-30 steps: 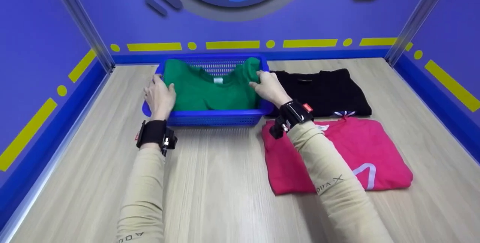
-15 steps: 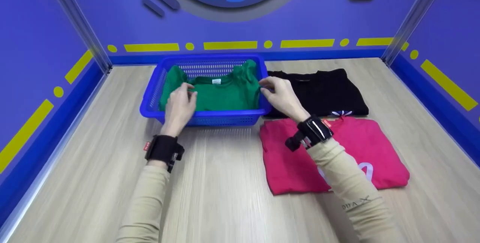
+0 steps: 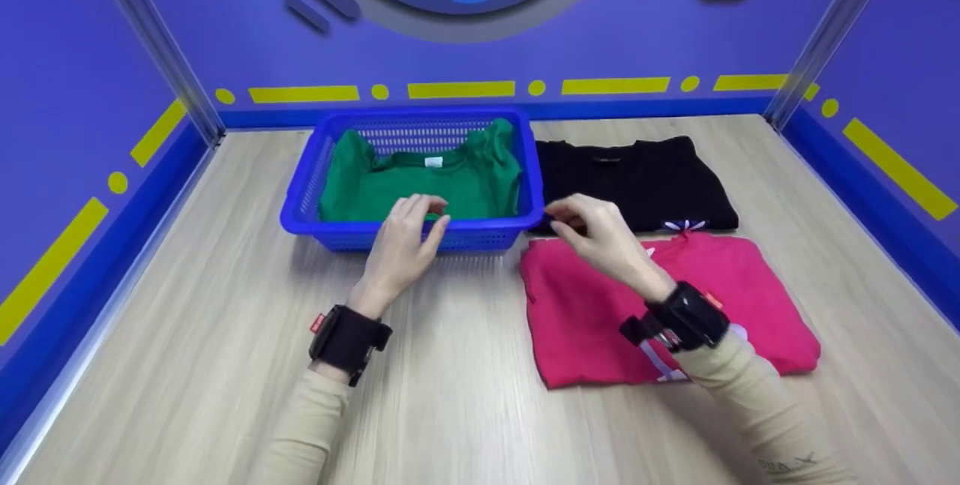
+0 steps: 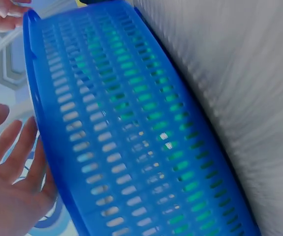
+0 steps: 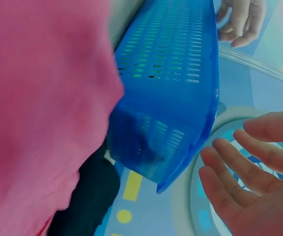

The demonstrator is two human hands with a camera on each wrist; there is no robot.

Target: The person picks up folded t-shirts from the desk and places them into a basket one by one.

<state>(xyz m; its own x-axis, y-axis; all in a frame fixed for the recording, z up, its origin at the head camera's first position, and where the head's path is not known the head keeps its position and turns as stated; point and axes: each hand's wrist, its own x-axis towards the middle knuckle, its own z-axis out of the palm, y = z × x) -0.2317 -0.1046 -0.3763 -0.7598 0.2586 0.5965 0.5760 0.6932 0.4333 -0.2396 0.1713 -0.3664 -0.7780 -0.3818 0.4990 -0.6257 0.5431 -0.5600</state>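
Observation:
A green shirt (image 3: 420, 185) with a white neck label lies inside the blue plastic basket (image 3: 420, 228), its two sides bunched up against the basket's ends. My left hand (image 3: 405, 245) hovers at the basket's front rim, fingers loosely bent and holding nothing. Past the basket's right front corner is my right hand (image 3: 600, 234), also holding nothing, over the gap between the black shirt (image 3: 637, 178) and the pink garment (image 3: 600, 320). In the right wrist view its fingers (image 5: 239, 172) are spread apart. The left wrist view shows the basket's slotted side with green cloth behind it.
The black shirt lies flat and folded right of the basket. In front of it, the folded pink garment with a white print lies partly under my right forearm. Blue walls (image 3: 600, 28) enclose the wooden table (image 3: 225, 335) at the back and both sides.
Both hands have come away from the green shirt and drawn back toward me, the left moving rightward from the basket's left end. The shirt's left side has sunk lower inside the basket.

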